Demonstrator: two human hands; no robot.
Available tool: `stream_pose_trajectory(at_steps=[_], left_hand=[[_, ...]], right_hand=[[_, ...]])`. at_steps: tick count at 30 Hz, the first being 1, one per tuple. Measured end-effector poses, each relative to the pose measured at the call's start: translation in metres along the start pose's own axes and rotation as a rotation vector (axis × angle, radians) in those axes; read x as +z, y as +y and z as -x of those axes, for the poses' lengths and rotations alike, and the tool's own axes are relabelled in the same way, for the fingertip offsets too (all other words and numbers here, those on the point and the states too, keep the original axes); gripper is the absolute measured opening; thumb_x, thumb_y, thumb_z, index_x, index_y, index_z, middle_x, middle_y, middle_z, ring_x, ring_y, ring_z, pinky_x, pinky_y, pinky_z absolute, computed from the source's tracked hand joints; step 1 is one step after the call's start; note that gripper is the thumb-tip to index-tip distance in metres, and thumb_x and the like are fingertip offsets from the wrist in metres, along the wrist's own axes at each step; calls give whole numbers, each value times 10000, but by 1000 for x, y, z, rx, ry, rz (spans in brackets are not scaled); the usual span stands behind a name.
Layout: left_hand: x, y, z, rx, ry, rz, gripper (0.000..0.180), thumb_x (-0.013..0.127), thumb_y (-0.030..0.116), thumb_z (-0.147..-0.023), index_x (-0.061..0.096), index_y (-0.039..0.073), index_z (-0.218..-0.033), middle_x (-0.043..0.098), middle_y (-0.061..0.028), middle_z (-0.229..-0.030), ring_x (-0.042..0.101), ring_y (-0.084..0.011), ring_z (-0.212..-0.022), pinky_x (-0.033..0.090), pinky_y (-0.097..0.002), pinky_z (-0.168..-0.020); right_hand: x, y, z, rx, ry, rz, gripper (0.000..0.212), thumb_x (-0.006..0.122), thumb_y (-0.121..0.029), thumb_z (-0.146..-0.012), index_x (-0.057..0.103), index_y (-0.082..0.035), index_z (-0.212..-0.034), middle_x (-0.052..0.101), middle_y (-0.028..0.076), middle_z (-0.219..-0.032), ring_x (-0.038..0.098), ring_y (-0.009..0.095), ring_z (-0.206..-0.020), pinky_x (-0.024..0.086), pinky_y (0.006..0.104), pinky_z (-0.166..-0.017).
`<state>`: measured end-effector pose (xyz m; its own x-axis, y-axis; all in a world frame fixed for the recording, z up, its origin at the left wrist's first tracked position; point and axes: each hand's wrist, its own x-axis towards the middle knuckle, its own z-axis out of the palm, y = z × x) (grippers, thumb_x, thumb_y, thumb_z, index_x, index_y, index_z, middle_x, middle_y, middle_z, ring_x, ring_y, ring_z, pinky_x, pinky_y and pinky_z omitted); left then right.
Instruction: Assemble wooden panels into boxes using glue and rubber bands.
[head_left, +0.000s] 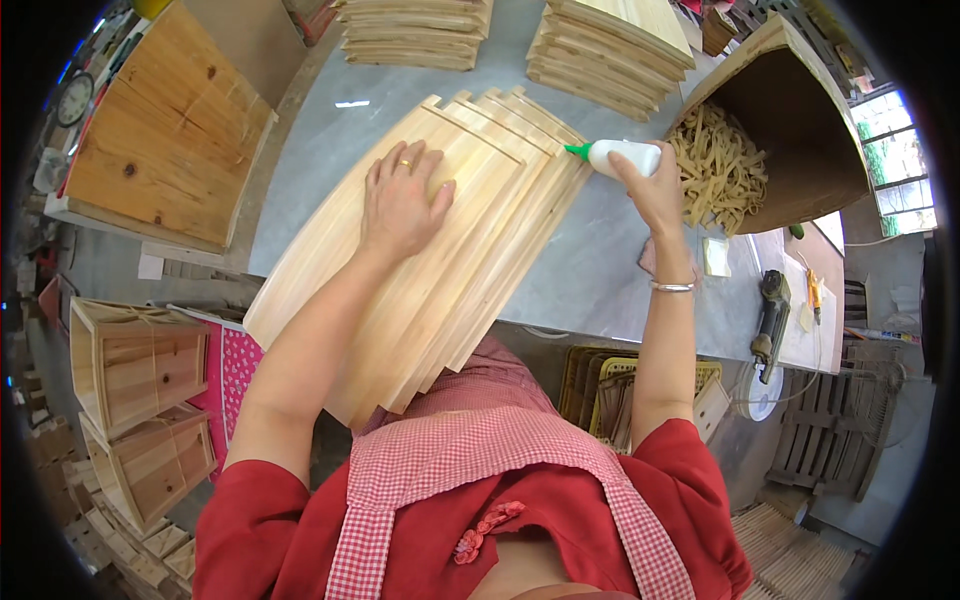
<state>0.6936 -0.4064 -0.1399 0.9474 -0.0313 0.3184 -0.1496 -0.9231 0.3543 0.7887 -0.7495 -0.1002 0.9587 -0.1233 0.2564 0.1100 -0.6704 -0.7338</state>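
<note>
From my remote station, I see overlapping boards (435, 290) slanting across the table (590, 265) from 7 o'clock to 1. At 11, my left hand (405, 205) lies flat on them, its grip open. At 1, my right hand (652, 190) grips a white bottle (625, 157), green tip (577, 151) at the boards' far edge. Beyond: strips (725, 165) in a box (815, 130) at 2, a board stack (615, 55) at 1.

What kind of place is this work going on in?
Likely a woodworking shop: the left hand lies on overlapping wooden panels, the right hand holds a white bottle with a green tip, and what looks like a power tool rests on the grey table.
</note>
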Motion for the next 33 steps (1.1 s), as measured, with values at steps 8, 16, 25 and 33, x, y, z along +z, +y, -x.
stream_pose_trajectory(at_steps=[8,16,25,33], left_hand=[[-2,2,0,-2,19,-15,465,644,325,-954,608,87,-1352,530,-159,-1476,414,-367,-1428,304,-507,-1181],[-3,2,0,-8,9,-14,473,645,329,-950,606,89,-1355,531,-159,-1478,417,-367,-1426,303,-508,-1180],[0,-1,1,2,15,-10,475,637,340,-957,602,88,-1358,527,-164,-1482,408,-374,-1434,291,-523,-1186],[-1,0,0,-5,10,-23,472,634,338,-958,600,90,-1357,530,-159,-1482,408,-377,-1436,294,-508,-1188]], right_hand=[[37,-37,-10,-42,14,-339,618,862,-368,-811,593,37,-1192,719,195,-1003,711,277,-906,561,385,-819],[136,-70,-19,-260,55,-239,574,847,-340,-811,581,24,-1166,722,246,-1025,722,381,-933,565,435,-805],[49,-43,7,-269,-18,-94,540,828,-312,-823,577,10,-1176,718,221,-989,721,358,-896,563,427,-778],[26,-37,24,-169,81,-194,505,840,-310,-835,600,19,-1133,715,192,-965,712,287,-836,562,402,-756]])
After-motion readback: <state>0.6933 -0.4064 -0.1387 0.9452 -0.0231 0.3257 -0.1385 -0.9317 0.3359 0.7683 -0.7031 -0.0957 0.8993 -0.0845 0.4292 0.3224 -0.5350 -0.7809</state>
